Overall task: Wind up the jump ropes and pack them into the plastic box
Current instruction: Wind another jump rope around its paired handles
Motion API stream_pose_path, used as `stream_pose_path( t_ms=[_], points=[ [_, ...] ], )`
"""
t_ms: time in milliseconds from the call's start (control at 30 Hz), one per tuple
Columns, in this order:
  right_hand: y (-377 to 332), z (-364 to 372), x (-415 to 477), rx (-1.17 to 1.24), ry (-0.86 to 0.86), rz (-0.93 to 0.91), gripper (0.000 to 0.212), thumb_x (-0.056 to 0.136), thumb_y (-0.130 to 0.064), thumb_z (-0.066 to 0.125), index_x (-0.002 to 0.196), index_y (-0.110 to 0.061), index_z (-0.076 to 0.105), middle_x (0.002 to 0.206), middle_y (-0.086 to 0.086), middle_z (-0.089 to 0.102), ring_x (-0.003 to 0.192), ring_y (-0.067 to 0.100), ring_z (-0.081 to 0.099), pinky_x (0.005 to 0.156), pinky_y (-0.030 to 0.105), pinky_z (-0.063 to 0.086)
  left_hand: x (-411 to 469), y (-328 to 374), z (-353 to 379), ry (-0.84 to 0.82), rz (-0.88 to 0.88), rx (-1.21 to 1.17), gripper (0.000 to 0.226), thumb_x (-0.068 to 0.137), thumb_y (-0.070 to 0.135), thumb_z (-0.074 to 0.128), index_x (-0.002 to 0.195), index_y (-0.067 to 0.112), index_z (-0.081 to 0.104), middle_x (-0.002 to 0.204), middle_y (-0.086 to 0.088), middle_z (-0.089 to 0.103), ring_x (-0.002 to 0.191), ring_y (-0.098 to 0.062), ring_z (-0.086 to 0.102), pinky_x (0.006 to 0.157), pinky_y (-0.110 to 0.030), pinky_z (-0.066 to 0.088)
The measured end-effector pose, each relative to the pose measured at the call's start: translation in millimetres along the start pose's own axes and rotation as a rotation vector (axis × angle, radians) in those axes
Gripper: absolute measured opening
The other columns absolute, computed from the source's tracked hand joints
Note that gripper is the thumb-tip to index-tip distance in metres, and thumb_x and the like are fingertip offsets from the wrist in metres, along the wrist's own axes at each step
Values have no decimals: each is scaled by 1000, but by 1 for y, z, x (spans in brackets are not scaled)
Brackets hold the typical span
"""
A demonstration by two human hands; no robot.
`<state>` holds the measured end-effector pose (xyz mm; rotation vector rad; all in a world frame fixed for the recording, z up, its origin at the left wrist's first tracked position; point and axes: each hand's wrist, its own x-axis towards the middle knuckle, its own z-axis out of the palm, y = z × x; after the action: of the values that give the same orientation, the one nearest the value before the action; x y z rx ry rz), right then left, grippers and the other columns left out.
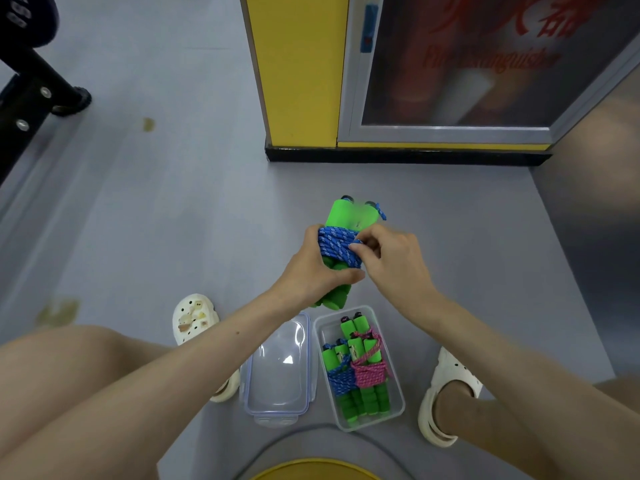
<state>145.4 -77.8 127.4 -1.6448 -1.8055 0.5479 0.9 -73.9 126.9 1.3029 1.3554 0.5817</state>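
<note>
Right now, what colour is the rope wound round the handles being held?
The rope is blue with pale flecks, clearest in the head view.

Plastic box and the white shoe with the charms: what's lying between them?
The clear lid, beside the plastic box, shown in the head view.

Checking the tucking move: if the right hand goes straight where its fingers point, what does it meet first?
Likely the blue rope wound on the green handles; the right hand pinches its end.
</note>
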Motion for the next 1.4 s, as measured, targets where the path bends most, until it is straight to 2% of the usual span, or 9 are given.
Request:
stream_pose_path(
  t_ms=[67, 200, 333, 500, 700, 867, 1000, 1233, 1400],
  points=[
    [2, -2, 2, -14, -35, -36, 9, 84, -11, 68, 86, -2, 68, 75, 5, 66, 63, 10, 51, 63, 25, 47, -3, 2, 1, -25, -44, -128, 61, 77, 25, 77, 123, 25, 37, 104, 4, 62, 87, -5, 63, 75, -22, 54],
    [-1, -7, 5, 21, -121, -124, 9, 83, -8, 69, 87, 0, 70, 75, 9, 68, 62, 12, 55, 61, 21, 46, -4, 5, -2, 46, -173, -287, 36, 90, 32, 60, 122, 25, 44, 105, -3, 64, 84, -13, 66, 67, -27, 54],
    [-1, -6, 5, 9, -178, -152, 10, 86, -6, 64, 90, 1, 69, 76, 11, 67, 66, 17, 55, 65, 31, 47, -4, 3, -2, 71, -212, -292, 28, 91, 20, 55, 118, 22, 46, 98, -4, 64, 78, -15, 63, 62, -28, 52],
    [-3, -4, 5, 47, -155, -52, 14, 90, -8, 59, 95, -1, 70, 80, 3, 64, 67, 8, 48, 62, 8, 35, 1, 7, -3, 104, -235, -287, 27, 86, 10, 48, 111, 21, 50, 94, -5, 63, 78, -19, 61, 65, -31, 52],
    [-4, -2, 3, 95, -107, -43, 13, 89, -6, 60, 92, 1, 69, 76, 0, 60, 61, -5, 47, 62, 3, 36, 1, 8, -5, 107, -222, -308, 27, 86, 8, 48, 108, 21, 56, 94, -7, 65, 76, -20, 62, 61, -28, 54],
    [-4, -3, 4, 92, -96, -73, 11, 88, -6, 61, 91, 2, 69, 78, 4, 63, 62, -3, 46, 62, 3, 37, 1, 8, -6, 85, -224, -355, 24, 88, 11, 54, 109, 21, 58, 93, -7, 67, 71, -18, 65, 57, -27, 54],
    [-6, -4, 3, 107, -125, -74, 7, 87, -4, 63, 91, 0, 65, 68, 0, 56, 56, 0, 48, 59, 7, 40, 2, 7, -7, 58, -234, -322, 27, 89, 12, 52, 114, 21, 57, 96, -7, 67, 76, -19, 65, 63, -29, 53],
    [-9, -5, 3, 155, -123, -46, 3, 87, -5, 63, 89, -5, 60, 63, 12, 58, 53, 14, 47, 55, 19, 40, 4, 12, -14, -11, -236, -278, 36, 83, 4, 45, 114, 18, 56, 93, -9, 64, 77, -23, 61, 68, -32, 52],
    [-6, -4, 4, 244, -74, 23, 9, 89, -4, 59, 87, -11, 55, 62, 5, 53, 58, 10, 46, 55, 12, 39, 5, 14, -10, 54, -211, -305, 30, 84, 7, 49, 110, 19, 58, 97, -9, 65, 82, -24, 63, 77, -40, 55]
  ],
)
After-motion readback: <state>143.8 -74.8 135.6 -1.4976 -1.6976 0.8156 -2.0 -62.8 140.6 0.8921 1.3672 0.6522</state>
